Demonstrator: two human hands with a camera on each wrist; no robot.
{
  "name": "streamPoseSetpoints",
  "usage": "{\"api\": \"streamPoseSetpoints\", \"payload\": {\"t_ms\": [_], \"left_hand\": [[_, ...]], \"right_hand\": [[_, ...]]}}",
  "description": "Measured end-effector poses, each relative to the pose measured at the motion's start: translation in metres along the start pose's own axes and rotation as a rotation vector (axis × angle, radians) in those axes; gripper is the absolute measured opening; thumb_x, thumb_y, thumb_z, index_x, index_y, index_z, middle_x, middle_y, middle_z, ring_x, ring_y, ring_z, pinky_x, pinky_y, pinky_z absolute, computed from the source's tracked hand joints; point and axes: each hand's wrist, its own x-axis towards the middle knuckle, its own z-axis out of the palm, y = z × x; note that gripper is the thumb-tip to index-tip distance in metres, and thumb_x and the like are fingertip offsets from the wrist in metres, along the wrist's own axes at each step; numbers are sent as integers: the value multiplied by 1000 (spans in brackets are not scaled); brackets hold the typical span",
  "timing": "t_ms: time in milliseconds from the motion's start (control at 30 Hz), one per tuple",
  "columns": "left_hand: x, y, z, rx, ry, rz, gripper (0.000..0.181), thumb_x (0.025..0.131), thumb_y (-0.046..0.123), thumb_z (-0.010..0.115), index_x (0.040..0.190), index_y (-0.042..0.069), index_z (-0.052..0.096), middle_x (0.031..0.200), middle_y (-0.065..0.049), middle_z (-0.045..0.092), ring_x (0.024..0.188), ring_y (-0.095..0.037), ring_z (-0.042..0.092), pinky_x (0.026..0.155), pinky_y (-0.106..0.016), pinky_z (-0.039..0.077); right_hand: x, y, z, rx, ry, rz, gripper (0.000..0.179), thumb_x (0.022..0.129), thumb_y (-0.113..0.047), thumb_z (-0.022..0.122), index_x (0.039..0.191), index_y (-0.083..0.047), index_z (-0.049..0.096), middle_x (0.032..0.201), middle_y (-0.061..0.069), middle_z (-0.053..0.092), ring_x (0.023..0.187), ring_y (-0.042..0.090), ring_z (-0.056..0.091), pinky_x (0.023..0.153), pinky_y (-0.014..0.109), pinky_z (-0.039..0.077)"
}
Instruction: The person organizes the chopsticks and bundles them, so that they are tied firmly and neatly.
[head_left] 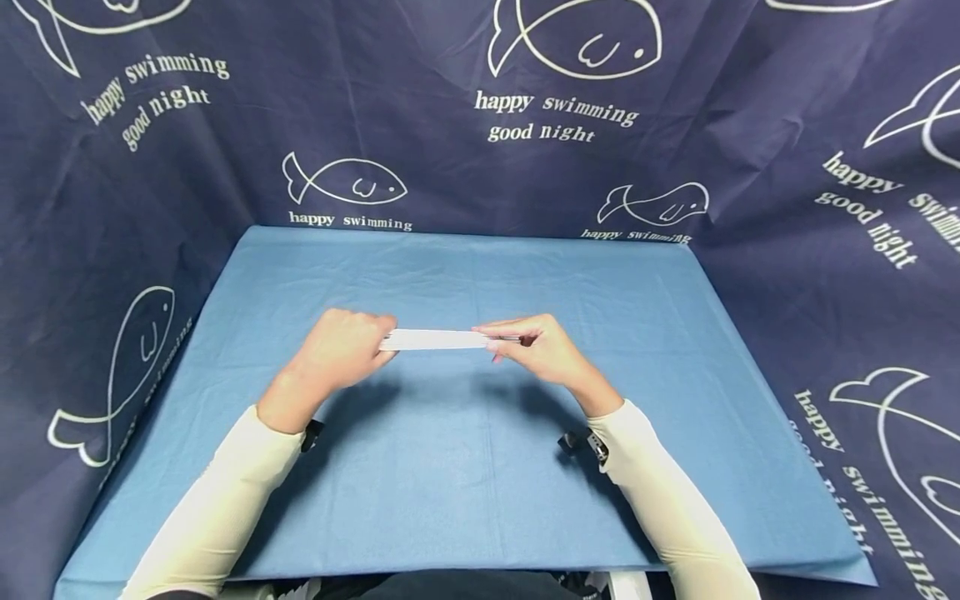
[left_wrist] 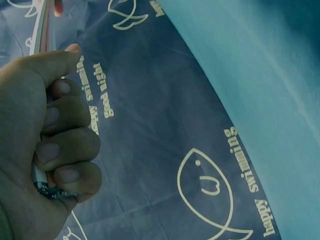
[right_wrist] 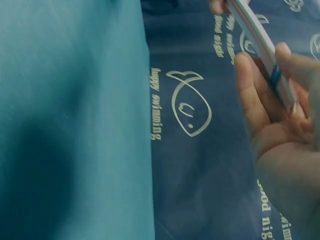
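Observation:
A slim, long white object (head_left: 438, 339), made of layered strips, is held level above the table between both hands. Its exact kind is unclear. My left hand (head_left: 348, 346) grips one end, and in the left wrist view its fingers (left_wrist: 70, 149) curl round the object, with a dark patterned tip showing below the little finger. My right hand (head_left: 543, 346) pinches the opposite end between thumb and fingers. In the right wrist view the white object (right_wrist: 252, 30) has a teal band (right_wrist: 275, 75) near the end at the right palm.
A blue cloth (head_left: 420, 475) covers the table under both hands. Dark navy curtains (head_left: 450, 108) with white fish drawings and lettering stand behind and along both sides. A small black device (head_left: 573, 442) sits by the right wrist.

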Motion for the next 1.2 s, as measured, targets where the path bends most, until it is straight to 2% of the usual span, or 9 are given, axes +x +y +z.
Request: {"api": "streamPoseSetpoints", "payload": {"t_ms": [133, 200, 300, 400, 533, 767, 1033, 1133, 1200], "left_hand": [[2, 2, 2, 10, 10, 6, 23, 87, 21, 72, 76, 14, 54, 57, 1, 53, 47, -22, 50, 46, -43, 42], [3, 3, 2, 1, 4, -3, 23, 87, 22, 73, 76, 14, 54, 58, 1, 53, 48, -22, 51, 46, -44, 42], [3, 1, 0, -19, -9, -23, 24, 88, 24, 73, 76, 14, 54, 59, 0, 53, 50, -23, 52, 48, -45, 43], [3, 0, -4, -34, -9, -45, 25, 89, 24, 73, 76, 15, 54, 58, 0, 52, 50, -23, 50, 48, -45, 42], [4, -2, -8, -43, 4, -42, 24, 88, 23, 72, 75, 15, 54, 58, 0, 51, 49, -23, 48, 47, -44, 40], [5, -1, -12, -45, 14, -25, 23, 88, 20, 73, 76, 14, 54, 57, 1, 50, 48, -21, 46, 47, -42, 39], [5, 3, -13, -45, 41, 14, 23, 87, 16, 72, 75, 14, 53, 56, 2, 48, 48, -20, 44, 47, -40, 38], [3, 4, -13, -37, 52, 30, 24, 86, 14, 72, 74, 14, 52, 56, 2, 47, 47, -19, 42, 46, -38, 36], [2, 5, -13, -28, 56, 38, 25, 86, 14, 72, 73, 14, 51, 56, 3, 47, 47, -19, 42, 46, -38, 35]], "right_hand": [[-1, -1, 4, -22, 1, 39, 30, 95, -9, 77, 125, -8, 78, 109, 21, 80, 68, 9, 72, 46, 21, 24], [-2, -2, 2, 15, 7, 33, 33, 94, -6, 77, 127, -5, 76, 106, 21, 80, 69, 10, 73, 47, 19, 35], [-5, -4, -2, 120, 27, -16, 35, 90, 5, 76, 125, 7, 72, 104, 24, 79, 75, 12, 77, 59, 22, 56], [-6, -5, -7, 205, 64, -84, 30, 88, 14, 71, 117, 17, 65, 98, 19, 79, 84, 13, 80, 68, 28, 63], [-8, -7, -11, 206, 113, -131, 22, 85, 17, 67, 107, 17, 64, 90, 5, 80, 82, 12, 80, 64, 22, 59], [-6, -9, -9, 168, 120, -151, 20, 85, 14, 70, 104, 15, 70, 87, 11, 82, 77, 8, 78, 54, 17, 48], [-9, -10, -5, 197, 158, -143, 23, 82, 15, 73, 104, 20, 69, 83, -9, 81, 59, 8, 72, 47, 20, 48], [-11, -12, -4, 214, 149, -139, 24, 81, 16, 72, 103, 24, 67, 82, -10, 80, 58, 10, 73, 45, 19, 45], [-12, -13, -4, 203, 141, -138, 23, 82, 15, 72, 103, 24, 68, 80, -5, 81, 59, 9, 74, 45, 19, 43]]}}
